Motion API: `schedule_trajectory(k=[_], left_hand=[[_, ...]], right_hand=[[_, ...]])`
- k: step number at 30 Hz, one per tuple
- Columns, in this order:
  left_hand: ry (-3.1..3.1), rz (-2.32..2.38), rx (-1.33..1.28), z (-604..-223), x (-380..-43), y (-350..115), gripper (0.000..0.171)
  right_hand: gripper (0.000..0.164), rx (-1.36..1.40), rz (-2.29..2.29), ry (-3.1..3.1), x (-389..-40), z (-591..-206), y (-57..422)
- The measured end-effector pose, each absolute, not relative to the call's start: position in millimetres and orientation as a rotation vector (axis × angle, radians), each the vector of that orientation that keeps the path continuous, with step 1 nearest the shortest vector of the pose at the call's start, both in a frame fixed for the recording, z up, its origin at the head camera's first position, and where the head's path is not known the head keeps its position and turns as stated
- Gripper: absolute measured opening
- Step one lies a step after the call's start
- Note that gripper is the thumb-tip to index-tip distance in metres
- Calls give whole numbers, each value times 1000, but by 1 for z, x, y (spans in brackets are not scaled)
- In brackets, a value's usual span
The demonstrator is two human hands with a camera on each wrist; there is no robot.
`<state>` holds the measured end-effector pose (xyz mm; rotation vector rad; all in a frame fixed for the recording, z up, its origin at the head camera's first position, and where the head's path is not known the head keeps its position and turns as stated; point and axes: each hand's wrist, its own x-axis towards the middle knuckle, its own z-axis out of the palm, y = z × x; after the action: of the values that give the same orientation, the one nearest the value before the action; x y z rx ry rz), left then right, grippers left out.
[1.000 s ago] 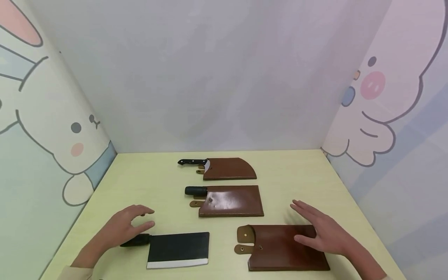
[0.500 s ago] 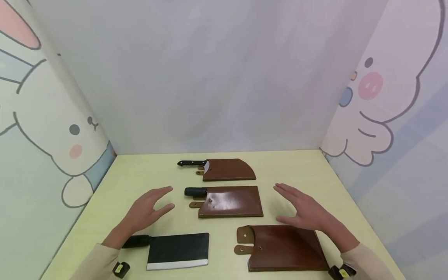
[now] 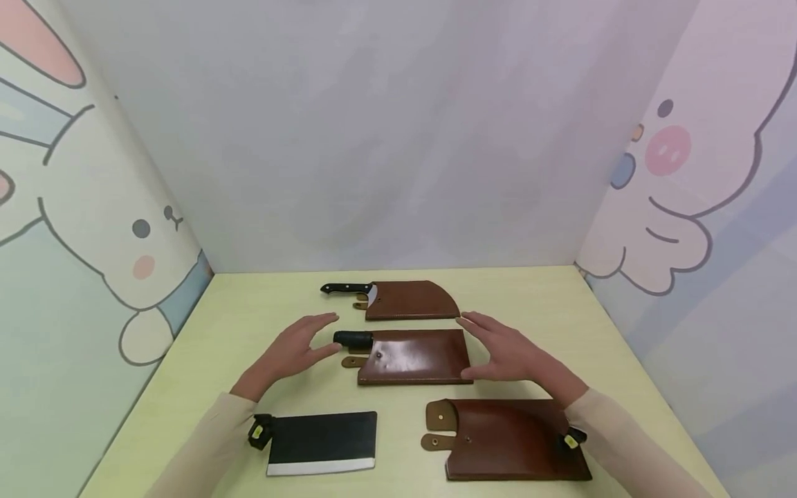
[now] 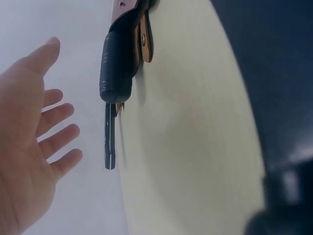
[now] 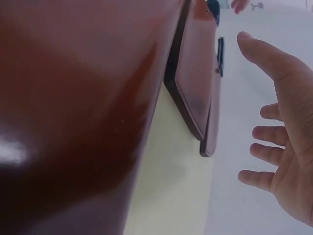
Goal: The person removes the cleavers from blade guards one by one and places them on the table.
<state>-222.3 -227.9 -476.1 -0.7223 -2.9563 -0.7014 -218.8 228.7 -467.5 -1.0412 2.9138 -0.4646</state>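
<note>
The middle cleaver lies in a brown leather sheath [image 3: 417, 356], its black handle [image 3: 353, 339] sticking out to the left. My left hand [image 3: 292, 353] hovers beside that handle with fingers spread and nothing held; the left wrist view shows its palm [image 4: 24, 127] apart from the handle [image 4: 116, 68]. At the sheath's right end is my right hand [image 3: 504, 349], fingers extended and holding nothing. In front on the left lies a bare cleaver [image 3: 324, 439] with a dark blade and bright edge, its handle hidden by my left wrist. An unfilled brown sheath [image 3: 510, 439] lies front right, partly under my right forearm in view.
Behind the middle cleaver lies a third knife in a curved brown sheath [image 3: 411, 300], its riveted black handle [image 3: 345, 288] pointing left. All lie on a pale yellow table [image 3: 249, 304]. A grey wall [image 3: 386, 138] rises at the back, with cartoon-printed walls at both sides.
Both hands have moved forward and inward, from over the front cleaver and front sheath to either end of the middle sheathed cleaver. The knives and sheaths have stayed in place.
</note>
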Motion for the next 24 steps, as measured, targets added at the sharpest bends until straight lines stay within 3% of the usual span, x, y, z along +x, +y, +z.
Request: schedule_trajectory(k=[16,24], left_hand=[[-3087,-825,-878,-496,-250,-207,71],[-3073,-797,-920,-503,-253,-200,54]], right_hand=[[111,-1036,-414,2782,-235,-496,207],[117,-1007,-424,2728,-234,-500,198]])
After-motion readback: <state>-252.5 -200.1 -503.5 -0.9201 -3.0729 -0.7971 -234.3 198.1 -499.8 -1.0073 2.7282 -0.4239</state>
